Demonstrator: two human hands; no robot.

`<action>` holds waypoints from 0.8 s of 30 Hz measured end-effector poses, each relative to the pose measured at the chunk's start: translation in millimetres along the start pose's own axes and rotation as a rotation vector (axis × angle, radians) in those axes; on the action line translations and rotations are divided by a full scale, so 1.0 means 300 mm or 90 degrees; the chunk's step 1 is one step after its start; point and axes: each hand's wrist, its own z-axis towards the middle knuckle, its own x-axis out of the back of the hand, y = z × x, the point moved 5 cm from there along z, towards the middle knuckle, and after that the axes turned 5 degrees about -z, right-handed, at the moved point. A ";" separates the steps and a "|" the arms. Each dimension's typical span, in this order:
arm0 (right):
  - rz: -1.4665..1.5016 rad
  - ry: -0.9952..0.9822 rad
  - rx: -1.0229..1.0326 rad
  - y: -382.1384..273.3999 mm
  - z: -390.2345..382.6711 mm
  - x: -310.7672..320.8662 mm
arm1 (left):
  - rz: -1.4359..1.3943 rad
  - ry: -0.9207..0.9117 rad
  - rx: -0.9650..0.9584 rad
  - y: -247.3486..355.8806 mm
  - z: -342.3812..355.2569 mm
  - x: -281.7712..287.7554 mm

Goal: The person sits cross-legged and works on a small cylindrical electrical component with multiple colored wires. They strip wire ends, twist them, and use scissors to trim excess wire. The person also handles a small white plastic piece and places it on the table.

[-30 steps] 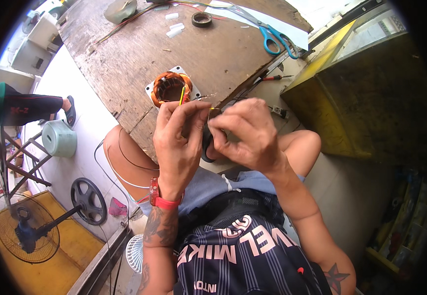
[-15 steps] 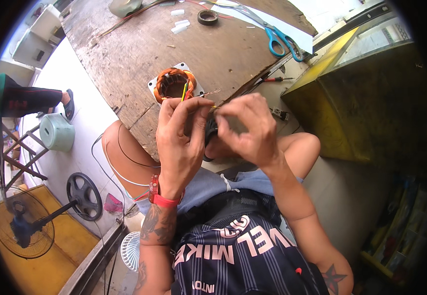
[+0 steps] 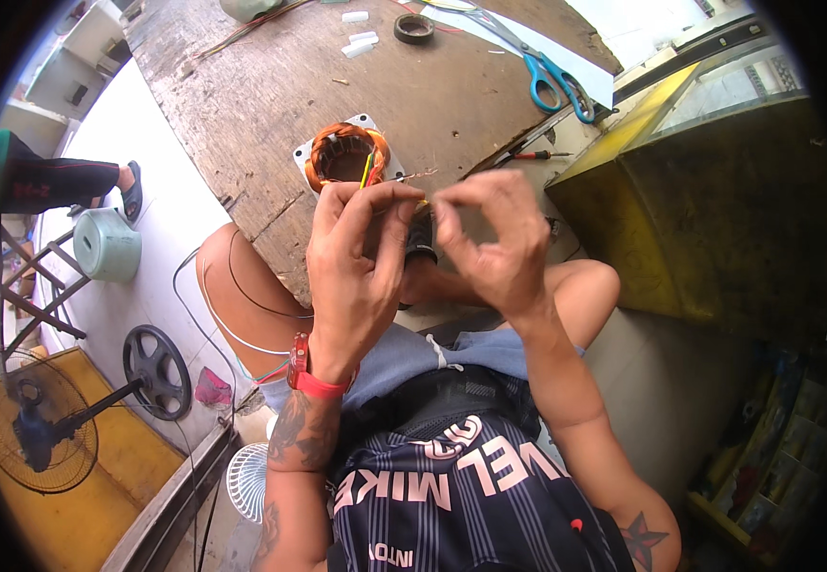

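Note:
A motor stator (image 3: 318, 160) with a ring of copper windings sits on the wooden table near its front edge. Yellow and red leads (image 3: 367, 172) rise from its right side, and a bare twisted copper strand sticks out beyond them. Just in front of it, my left hand (image 3: 358, 267) pinches a thin yellow wire (image 3: 425, 202) between thumb and forefinger. My right hand (image 3: 501, 243) is closed in a pinch at the same wire's end, its fingertips almost meeting the left ones. The wire's tip is mostly hidden by the fingers and slightly blurred.
Farther back on the wooden table (image 3: 242, 114) lie a roll of black tape (image 3: 414, 29), white sleeve pieces (image 3: 360, 44) and blue-handled scissors (image 3: 558, 86). A screwdriver (image 3: 542, 155) lies beyond its right edge. A yellow metal box (image 3: 690, 191) stands right; a fan (image 3: 37, 419) is left.
My right hand has shifted slightly right, and the left fingertips have moved a little right too. The view has tilted slightly; the stator stays on the table.

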 end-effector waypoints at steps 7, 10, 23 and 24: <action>0.043 0.020 -0.056 0.023 0.002 -0.003 | -0.008 0.004 0.007 0.001 0.000 -0.003; 0.071 0.010 0.031 -0.001 -0.003 0.000 | 0.005 0.007 -0.004 0.003 0.000 -0.003; 0.055 0.028 -0.051 0.033 0.004 0.002 | 0.007 0.000 -0.001 -0.001 -0.001 -0.008; 0.051 -0.003 -0.028 0.021 0.001 0.001 | 0.000 -0.001 0.004 -0.002 -0.001 -0.008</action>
